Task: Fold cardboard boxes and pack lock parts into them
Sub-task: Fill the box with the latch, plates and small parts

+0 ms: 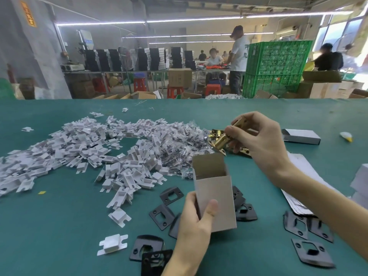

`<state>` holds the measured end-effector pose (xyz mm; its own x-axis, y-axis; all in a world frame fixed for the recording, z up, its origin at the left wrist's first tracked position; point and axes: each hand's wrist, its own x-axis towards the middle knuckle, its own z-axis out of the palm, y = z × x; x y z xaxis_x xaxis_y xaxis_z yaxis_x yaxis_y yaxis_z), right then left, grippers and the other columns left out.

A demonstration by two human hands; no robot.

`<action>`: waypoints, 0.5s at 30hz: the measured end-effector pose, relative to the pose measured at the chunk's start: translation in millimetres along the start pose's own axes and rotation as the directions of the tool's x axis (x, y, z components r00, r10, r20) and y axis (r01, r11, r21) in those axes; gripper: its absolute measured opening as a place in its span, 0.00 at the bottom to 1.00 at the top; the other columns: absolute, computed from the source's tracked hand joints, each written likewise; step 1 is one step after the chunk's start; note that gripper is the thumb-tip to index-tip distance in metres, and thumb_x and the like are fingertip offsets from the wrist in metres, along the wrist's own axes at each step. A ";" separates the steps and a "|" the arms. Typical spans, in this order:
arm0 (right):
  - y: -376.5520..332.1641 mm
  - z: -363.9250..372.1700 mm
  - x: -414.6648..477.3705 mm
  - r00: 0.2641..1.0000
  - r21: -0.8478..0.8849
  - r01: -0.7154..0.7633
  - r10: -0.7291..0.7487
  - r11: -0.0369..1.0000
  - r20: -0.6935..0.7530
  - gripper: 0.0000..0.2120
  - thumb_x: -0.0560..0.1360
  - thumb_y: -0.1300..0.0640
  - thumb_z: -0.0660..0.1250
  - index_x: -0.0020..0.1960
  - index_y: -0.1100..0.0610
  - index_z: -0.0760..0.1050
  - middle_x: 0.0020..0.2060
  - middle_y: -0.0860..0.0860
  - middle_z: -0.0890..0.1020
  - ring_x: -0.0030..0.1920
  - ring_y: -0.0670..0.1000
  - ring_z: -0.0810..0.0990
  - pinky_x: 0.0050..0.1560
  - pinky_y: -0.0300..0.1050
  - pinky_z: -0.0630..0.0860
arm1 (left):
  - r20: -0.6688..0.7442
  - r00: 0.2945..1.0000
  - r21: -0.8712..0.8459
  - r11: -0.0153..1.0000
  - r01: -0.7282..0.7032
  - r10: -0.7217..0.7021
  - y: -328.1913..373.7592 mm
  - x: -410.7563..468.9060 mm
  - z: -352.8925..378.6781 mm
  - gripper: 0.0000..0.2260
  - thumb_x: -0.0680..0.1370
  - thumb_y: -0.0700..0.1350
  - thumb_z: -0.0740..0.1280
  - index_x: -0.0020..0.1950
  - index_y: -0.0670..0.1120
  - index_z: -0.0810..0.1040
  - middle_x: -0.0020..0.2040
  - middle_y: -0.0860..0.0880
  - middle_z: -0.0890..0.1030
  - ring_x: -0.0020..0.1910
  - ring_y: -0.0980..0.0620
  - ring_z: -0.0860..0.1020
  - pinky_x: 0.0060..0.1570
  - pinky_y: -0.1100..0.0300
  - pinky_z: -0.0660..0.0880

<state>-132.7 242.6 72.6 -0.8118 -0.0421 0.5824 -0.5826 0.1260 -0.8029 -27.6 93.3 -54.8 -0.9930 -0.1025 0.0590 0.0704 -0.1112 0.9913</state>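
Box is upright, top open, flap standing at the back, brown inside. Left hand grips it low: thumb across the front face, fingers wrapped behind. Can't tell if its bottom touches the table.

Right hand is above and beyond the box mouth, clamped on a brass latch. Thumb and fingers pinch the barrel mid-length. Latch is tilted, faceplate end down toward the box opening, not inside it.

More brass parts lie on the table just behind and under the right hand.

Black plates are scattered flat around the left hand: some left of the wrist, some half hidden behind the box, a few overlapping near the forearm. More black plates lie right of the right forearm.

Flat blanks lie in a stack under the right forearm. One closed box lies on its side just right of the right hand. Further right, a small white-and-yellow item, too small to identify.

Left of both hands, a big loose pile of white inserts spreads across the table. Two strays sit nearer, left of the left wrist. Between that pile and the right hand is a heap of clear bags with dark contents.

Past the table: green crates, red stools, stacked cartons, people at another bench.
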 end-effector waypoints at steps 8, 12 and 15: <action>-41.5 -10.9 -28.4 0.979 -0.033 0.204 -0.203 0.978 0.025 0.12 0.71 0.55 0.76 0.50 0.58 0.77 0.40 0.51 0.85 0.38 0.53 0.86 0.38 0.43 0.82 | 0.035 0.999 0.052 0.999 -0.009 0.007 2.3 -2.5 -0.1 0.06 0.84 0.44 0.67 0.60 0.48 0.76 0.52 0.53 0.85 0.52 0.54 0.83 0.55 0.57 0.81; -42.0 -7.3 -36.3 0.974 -0.229 0.140 -0.092 0.963 0.208 0.13 0.69 0.55 0.79 0.49 0.58 0.79 0.37 0.51 0.85 0.35 0.53 0.83 0.39 0.48 0.81 | 0.042 0.999 0.048 0.999 -0.015 0.013 2.9 -2.8 -0.5 0.04 0.84 0.44 0.67 0.58 0.47 0.75 0.50 0.53 0.85 0.51 0.55 0.82 0.50 0.62 0.80; -43.1 -2.6 -41.8 0.960 -0.383 0.203 -0.106 0.901 0.259 0.12 0.71 0.57 0.79 0.50 0.56 0.80 0.39 0.47 0.85 0.39 0.49 0.81 0.43 0.41 0.77 | 0.055 0.998 0.064 0.998 -0.027 0.023 3.2 -2.6 0.2 0.04 0.84 0.45 0.67 0.58 0.48 0.75 0.49 0.54 0.84 0.50 0.56 0.82 0.49 0.63 0.79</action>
<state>-73.5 241.5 83.3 -0.7276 -0.3101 0.6119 -0.6747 0.4848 -0.5565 -24.8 93.4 -51.8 -0.9948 -0.0508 0.0884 0.0907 -0.0449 0.9949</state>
